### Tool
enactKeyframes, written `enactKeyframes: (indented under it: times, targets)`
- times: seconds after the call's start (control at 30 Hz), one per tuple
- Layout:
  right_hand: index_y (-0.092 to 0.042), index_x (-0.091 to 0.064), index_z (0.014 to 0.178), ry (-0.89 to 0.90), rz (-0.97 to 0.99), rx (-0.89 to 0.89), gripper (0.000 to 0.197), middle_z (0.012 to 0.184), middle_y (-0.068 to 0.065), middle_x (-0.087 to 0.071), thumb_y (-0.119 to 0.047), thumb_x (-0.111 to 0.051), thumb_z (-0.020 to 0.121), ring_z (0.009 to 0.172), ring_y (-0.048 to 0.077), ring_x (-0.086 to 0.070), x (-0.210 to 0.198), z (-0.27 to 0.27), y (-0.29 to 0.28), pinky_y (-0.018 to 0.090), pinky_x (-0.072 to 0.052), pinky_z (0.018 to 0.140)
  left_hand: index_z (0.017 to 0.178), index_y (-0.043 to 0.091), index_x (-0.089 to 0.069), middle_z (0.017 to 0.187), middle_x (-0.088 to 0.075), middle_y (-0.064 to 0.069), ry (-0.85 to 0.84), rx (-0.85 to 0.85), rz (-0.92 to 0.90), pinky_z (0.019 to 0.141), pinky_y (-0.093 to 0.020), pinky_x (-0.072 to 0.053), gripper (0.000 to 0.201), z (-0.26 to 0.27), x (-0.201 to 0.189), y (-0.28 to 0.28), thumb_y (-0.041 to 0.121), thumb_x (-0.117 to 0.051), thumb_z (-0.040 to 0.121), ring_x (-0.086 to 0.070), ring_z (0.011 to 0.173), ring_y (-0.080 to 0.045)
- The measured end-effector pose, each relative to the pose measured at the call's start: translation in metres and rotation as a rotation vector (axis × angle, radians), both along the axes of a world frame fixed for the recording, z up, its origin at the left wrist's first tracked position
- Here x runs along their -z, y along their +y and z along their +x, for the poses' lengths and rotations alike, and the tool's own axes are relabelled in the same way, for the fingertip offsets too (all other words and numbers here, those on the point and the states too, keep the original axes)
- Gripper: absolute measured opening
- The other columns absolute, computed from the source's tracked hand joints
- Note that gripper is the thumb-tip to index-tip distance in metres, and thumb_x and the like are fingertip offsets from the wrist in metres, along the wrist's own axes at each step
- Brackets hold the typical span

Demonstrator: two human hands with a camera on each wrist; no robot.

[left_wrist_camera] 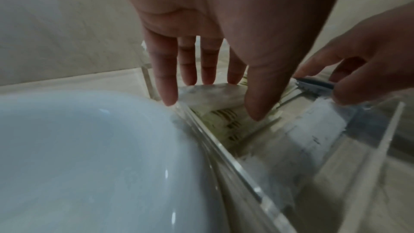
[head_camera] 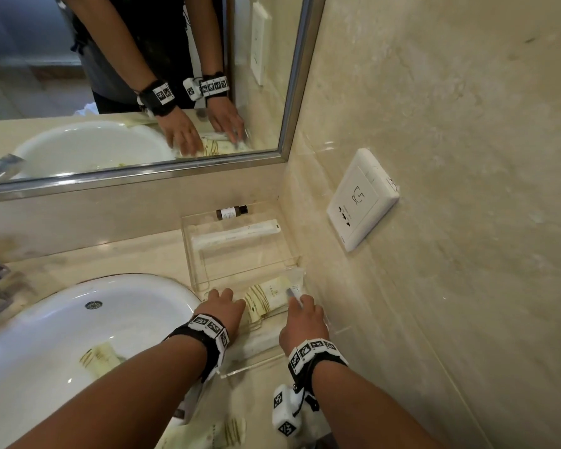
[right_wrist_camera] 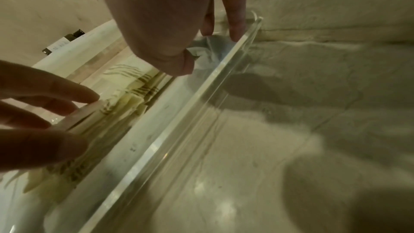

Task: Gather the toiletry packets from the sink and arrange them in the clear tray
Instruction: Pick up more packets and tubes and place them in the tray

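Left hand is lying flat, fingers straight, pressing the striped packets in the clear tray. Right hand is pinching a clear-wrapped razor packet just beside them, long axis along the tray's wall-side edge.

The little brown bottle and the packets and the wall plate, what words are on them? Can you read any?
None can be read.
Brown bottle: white label, print too small.
Striped packets in the clear tray: dark marks, blurred.
Long white packet: faint, unreadable print.
Wall socket: only symbols, no words.
Wristbands: square code patterns, no words.
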State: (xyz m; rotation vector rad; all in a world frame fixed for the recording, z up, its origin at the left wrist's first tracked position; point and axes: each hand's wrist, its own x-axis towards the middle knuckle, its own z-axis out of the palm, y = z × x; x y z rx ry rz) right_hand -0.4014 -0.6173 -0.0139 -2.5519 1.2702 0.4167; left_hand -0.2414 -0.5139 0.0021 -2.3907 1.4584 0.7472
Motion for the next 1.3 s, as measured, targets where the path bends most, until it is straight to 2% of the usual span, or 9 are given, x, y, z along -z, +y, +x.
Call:
enactKeyframes:
  times: [0.2, 0.33, 0.5, 0.6, 0.67, 0.77, 0.93, 1.1, 1.3]
  targets:
    - [-0.029, -0.019, 0.156, -0.009, 0.031, -0.021, 0.080, 0.147, 0.007, -0.030, -0.006, -0.054, 0.087, 0.125, 0.027, -0.039, 0.007, -0.008, -0.006, 0.030, -0.041, 0.103, 0.121, 0.018, -0.050, 0.119, -0.044, -0.010, 0.000, 0.018, -0.029, 0.084, -0.042, -0.051, 0.042, 0.000, 0.003, -0.002, 0.002, -0.050, 0.083, -0.042, 0.113, -0.034]
    - [-0.029, -0.022, 0.152, -0.009, 0.033, -0.028, 0.077, 0.151, 0.007, -0.026, -0.003, -0.055, 0.088, 0.128, 0.027, -0.036, 0.013, -0.012, -0.006, 0.031, -0.043, 0.102, 0.123, 0.017, -0.048, 0.122, -0.043, -0.010, -0.013, 0.018, -0.038, 0.083, -0.041, -0.050, 0.041, 0.000, 0.005, -0.003, 0.002, -0.050, 0.085, -0.040, 0.116, -0.033]
    - [-0.027, -0.023, 0.151, -0.021, 0.042, -0.023, 0.075, 0.153, 0.007, -0.022, -0.004, -0.054, 0.087, 0.133, 0.027, -0.032, 0.015, -0.013, -0.005, 0.031, -0.040, 0.105, 0.125, 0.017, -0.046, 0.123, -0.042, -0.007, -0.031, 0.039, -0.053, 0.073, -0.038, -0.047, 0.045, -0.004, 0.014, -0.005, 0.017, -0.063, 0.083, -0.041, 0.114, -0.031]
    - [-0.031, -0.026, 0.149, -0.036, 0.056, -0.022, 0.076, 0.156, 0.007, -0.017, -0.002, -0.053, 0.085, 0.137, 0.028, -0.029, 0.013, -0.013, -0.005, 0.033, -0.039, 0.106, 0.125, 0.016, -0.044, 0.125, -0.041, -0.008, -0.043, 0.013, -0.059, 0.076, -0.040, -0.050, 0.041, -0.005, 0.015, -0.009, 0.008, -0.053, 0.086, -0.040, 0.115, -0.033]
    - [-0.037, -0.034, 0.147, -0.058, 0.078, -0.050, 0.074, 0.160, 0.006, -0.011, -0.002, -0.053, 0.085, 0.142, 0.029, -0.023, 0.013, -0.015, -0.002, 0.037, -0.034, 0.113, 0.126, 0.015, -0.043, 0.127, -0.039, -0.009, -0.047, 0.000, -0.065, 0.078, -0.041, -0.051, 0.041, -0.005, 0.015, -0.012, 0.004, -0.050, 0.088, -0.040, 0.116, -0.033]
    - [-0.038, -0.055, 0.132, -0.076, 0.094, -0.138, 0.057, 0.162, 0.007, -0.008, -0.003, -0.053, 0.087, 0.146, 0.031, -0.015, 0.015, -0.021, 0.001, 0.042, -0.024, 0.119, 0.127, 0.013, -0.042, 0.127, -0.038, -0.011, -0.045, -0.018, -0.074, 0.078, -0.043, -0.051, 0.038, -0.006, 0.014, -0.014, 0.004, -0.048, 0.090, -0.040, 0.115, -0.034]
    - [-0.031, -0.071, 0.118, -0.124, 0.166, -0.129, 0.041, 0.165, 0.001, -0.008, -0.004, -0.058, 0.089, 0.150, 0.025, -0.010, 0.016, -0.026, -0.003, 0.037, -0.020, 0.121, 0.128, 0.013, -0.042, 0.128, -0.038, -0.011, -0.053, -0.022, -0.087, 0.079, -0.043, -0.052, 0.038, -0.007, 0.011, -0.013, 0.004, -0.046, 0.091, -0.039, 0.116, -0.034]
    - [-0.032, -0.070, 0.121, -0.103, 0.177, -0.131, 0.041, 0.165, 0.000, -0.007, -0.006, -0.058, 0.091, 0.150, 0.025, -0.008, 0.013, -0.025, -0.005, 0.038, -0.021, 0.121, 0.127, 0.016, -0.042, 0.127, -0.041, -0.008, -0.052, -0.001, -0.143, 0.079, -0.043, -0.053, 0.038, -0.005, 0.014, -0.007, 0.008, -0.047, 0.090, -0.040, 0.116, -0.032]
    - [-0.034, -0.066, 0.125, -0.088, 0.126, -0.142, 0.048, 0.164, 0.000, -0.008, -0.005, -0.055, 0.089, 0.148, 0.026, -0.011, 0.006, -0.029, -0.002, 0.034, -0.028, 0.117, 0.136, 0.019, -0.038, 0.135, -0.040, -0.006, -0.043, 0.014, -0.165, 0.083, -0.041, -0.052, 0.055, 0.001, 0.009, 0.004, 0.016, -0.060, 0.086, -0.038, 0.122, -0.031]
